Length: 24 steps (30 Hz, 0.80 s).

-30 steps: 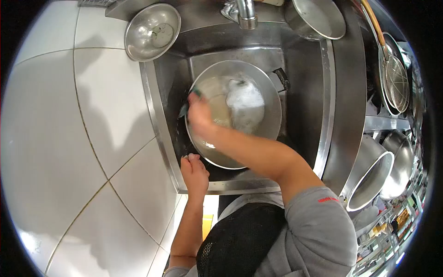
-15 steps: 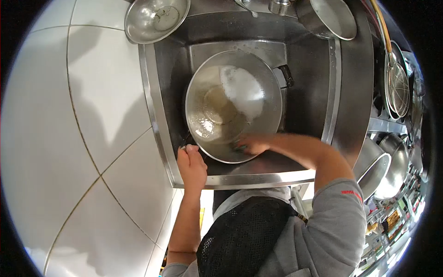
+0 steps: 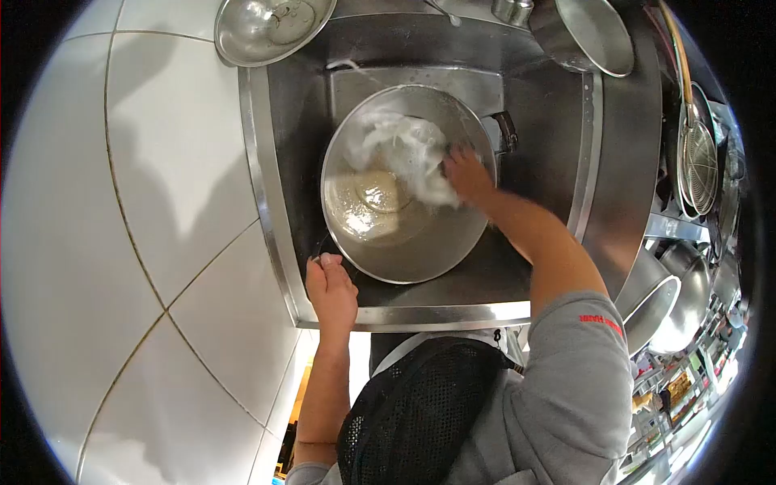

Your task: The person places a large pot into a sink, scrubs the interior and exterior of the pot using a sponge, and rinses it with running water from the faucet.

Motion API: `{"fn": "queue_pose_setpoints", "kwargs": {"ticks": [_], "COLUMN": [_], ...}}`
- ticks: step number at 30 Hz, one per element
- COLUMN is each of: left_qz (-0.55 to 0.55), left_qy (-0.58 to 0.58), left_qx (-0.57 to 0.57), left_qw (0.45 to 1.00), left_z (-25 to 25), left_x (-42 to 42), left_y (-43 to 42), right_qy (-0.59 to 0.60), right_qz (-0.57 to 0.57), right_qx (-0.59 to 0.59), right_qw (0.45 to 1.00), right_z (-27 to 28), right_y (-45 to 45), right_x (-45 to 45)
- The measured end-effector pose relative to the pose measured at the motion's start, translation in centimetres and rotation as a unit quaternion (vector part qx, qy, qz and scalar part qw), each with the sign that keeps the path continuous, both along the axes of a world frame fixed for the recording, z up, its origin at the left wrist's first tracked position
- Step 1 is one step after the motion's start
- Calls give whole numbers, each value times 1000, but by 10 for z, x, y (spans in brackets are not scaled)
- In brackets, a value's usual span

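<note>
A large round metal pan (image 3: 404, 259) sits in the steel sink, with cloudy liquid and white foam (image 3: 416, 149) inside. My right hand (image 3: 469, 174) is inside the pan at its right wall, beside the foam; it is blurred, and anything under its fingers is hidden. At the pan's lower left, my left hand (image 3: 332, 287) is closed round the pan's near handle, which is mostly covered by the fingers. The far black handle (image 3: 506, 132) points up and right.
A steel bowl (image 3: 271, 28) stands at the sink's upper left corner and a pot (image 3: 582, 36) at the upper right. Strainers (image 3: 698, 158) and more pans (image 3: 651, 299) are on the right. White tiles (image 3: 186, 178) lie left of the sink (image 3: 428, 315).
My right hand has swept from the pan's left side, past its near edge, to the right wall. The foam has swirled and spread leftward. My left hand stays at the pan's lower left.
</note>
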<state>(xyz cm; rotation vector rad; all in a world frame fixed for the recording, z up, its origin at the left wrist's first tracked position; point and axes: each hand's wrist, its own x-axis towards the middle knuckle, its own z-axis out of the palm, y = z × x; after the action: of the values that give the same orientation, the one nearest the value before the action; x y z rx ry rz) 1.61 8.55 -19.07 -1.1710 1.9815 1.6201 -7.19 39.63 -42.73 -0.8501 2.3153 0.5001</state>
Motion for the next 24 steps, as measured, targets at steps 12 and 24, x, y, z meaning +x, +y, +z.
{"fn": "queue_pose_setpoints", "kwargs": {"ticks": [12, 24], "left_qz": [-32, -28], "left_qy": [6, -5], "left_qx": [-8, 2], "left_qw": [999, 1000], "left_z": [4, -4], "left_x": [-3, -1], "left_y": [9, -5], "right_qy": [-298, -287], "right_qz": [-705, -670], "right_qx": [-525, -549], "right_qw": [372, 408], "right_z": [-75, 102], "right_y": [-296, -231], "right_x": [-14, -15]}}
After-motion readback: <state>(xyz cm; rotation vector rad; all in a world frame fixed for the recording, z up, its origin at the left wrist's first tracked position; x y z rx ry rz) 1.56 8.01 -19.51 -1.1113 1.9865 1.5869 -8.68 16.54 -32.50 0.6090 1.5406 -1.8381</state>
